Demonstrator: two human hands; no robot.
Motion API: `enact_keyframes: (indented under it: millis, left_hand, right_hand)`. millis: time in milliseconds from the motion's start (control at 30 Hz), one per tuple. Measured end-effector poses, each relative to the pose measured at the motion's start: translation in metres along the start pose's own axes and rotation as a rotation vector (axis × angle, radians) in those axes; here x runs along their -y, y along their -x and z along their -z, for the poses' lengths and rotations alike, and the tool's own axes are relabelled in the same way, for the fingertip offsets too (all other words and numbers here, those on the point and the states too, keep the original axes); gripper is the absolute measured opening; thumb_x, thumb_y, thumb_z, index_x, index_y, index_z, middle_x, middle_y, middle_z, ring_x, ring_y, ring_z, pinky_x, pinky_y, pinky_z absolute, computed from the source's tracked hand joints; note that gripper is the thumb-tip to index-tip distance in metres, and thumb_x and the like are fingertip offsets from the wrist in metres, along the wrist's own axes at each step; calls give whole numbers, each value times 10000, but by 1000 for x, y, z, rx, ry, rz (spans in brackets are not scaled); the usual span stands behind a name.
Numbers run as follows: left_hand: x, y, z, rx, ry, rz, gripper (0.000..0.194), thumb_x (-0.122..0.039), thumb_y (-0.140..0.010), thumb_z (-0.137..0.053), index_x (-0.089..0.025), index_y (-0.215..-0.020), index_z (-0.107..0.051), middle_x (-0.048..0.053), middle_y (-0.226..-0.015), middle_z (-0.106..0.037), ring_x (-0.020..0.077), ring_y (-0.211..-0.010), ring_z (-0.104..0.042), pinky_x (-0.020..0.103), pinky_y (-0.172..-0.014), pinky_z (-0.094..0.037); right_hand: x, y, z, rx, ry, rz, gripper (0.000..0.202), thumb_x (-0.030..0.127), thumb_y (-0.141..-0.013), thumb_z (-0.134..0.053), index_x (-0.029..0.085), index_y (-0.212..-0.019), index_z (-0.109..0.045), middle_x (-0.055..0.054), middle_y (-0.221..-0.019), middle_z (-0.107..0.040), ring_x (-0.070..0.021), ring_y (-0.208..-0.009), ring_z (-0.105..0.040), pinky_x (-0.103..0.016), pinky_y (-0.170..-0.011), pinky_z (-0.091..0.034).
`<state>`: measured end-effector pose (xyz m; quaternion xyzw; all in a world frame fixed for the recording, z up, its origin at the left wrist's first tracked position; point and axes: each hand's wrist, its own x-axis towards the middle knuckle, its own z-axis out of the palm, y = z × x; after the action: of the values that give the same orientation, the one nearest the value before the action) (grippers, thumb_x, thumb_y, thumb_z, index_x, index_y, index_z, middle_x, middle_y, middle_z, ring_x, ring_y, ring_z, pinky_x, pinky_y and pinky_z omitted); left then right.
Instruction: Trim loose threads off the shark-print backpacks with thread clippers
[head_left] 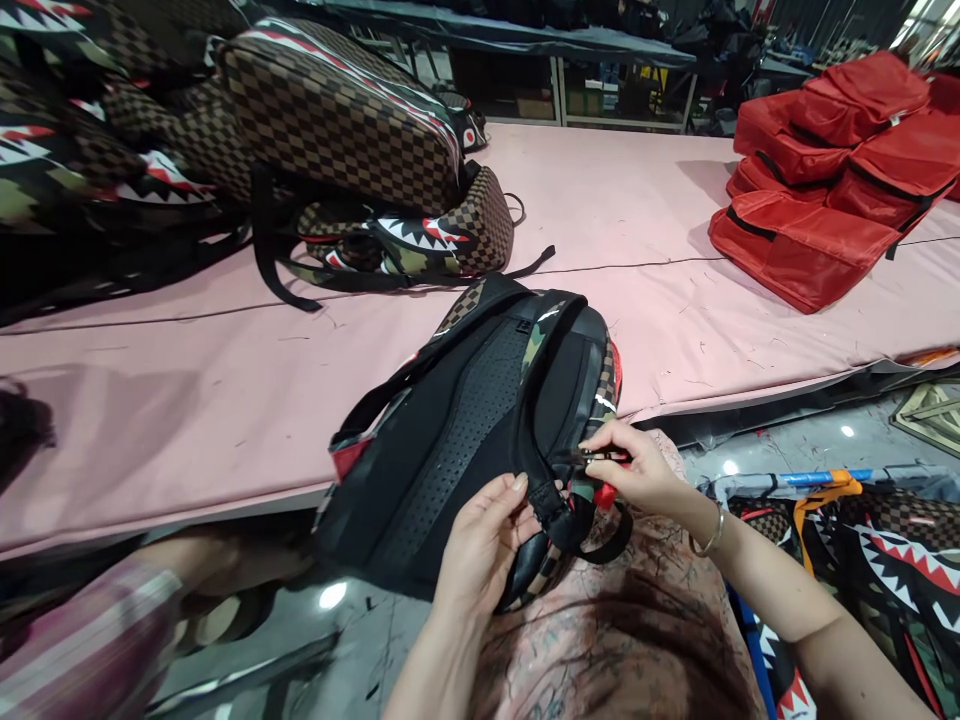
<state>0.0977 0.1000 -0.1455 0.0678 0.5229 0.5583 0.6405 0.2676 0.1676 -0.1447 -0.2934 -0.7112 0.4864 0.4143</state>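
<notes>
A black backpack (pixel 480 390) with brown checkered sides lies back panel up, partly on the table's front edge and partly over my lap. My left hand (pixel 487 535) pinches its shoulder strap (pixel 531 440) close to the black buckle at the lower end. In my right hand (pixel 634 465) is a pair of small dark thread snips (pixel 581 457), their blades pointing left at the strap. Whether the blades touch a thread is too small to tell. Something small and red shows just below my right fingers. A loose webbing end (pixel 611 540) curls beneath them.
Checkered backpacks with shark-mouth prints (pixel 345 120) are piled on the pink-covered table (pixel 600 200) at left. Red bags (pixel 832 180) stand stacked at the far right. More printed bags (pixel 900 560) hang in a rack at lower right. Another person's plaid-clothed part (pixel 90 640) shows at lower left.
</notes>
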Motion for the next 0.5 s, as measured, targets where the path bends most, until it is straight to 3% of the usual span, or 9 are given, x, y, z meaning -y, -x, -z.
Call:
enact_keyframes:
  millis: [67,167,367,500]
  left_hand:
    - [0,0,-1,-17,1,1,379,-227,-499,-811,-110,-716,-523,-9,-637,-532,90,-561,-533,206,-515,-506]
    - [-1,1,-4,-26,5,3,376,-222,-493,-811,-108,-700,-519,-17,-624,-523,80,-538,-522,199,-506,-504]
    - [-1,1,-4,-22,-1,4,416,-249,-474,-823,-114,-707,-506,-16,-628,-522,88,-547,-526,206,-503,-502]
    - [1,2,-2,-2,-9,0,416,-275,-501,-818,-120,-699,-486,-18,-611,-504,88,-551,-518,210,-523,-499]
  right_hand:
    - [-1,1,7,82,293,138,95,239,-848,-548,146,-840,-565,-31,-778,-560,-118,-736,-502,-231,-670,-382]
    - [-4,4,11,220,460,260,166,289,-902,-488,136,-891,-550,-47,-815,-563,-124,-760,-497,-235,-685,-388]
    - [-1,3,9,340,670,274,258,367,-947,-388,156,-966,-535,-41,-873,-559,-132,-817,-492,-244,-724,-381]
    - [3,-1,7,355,752,302,301,391,-948,-372,162,-883,-556,-34,-807,-541,-135,-758,-469,-258,-701,-359]
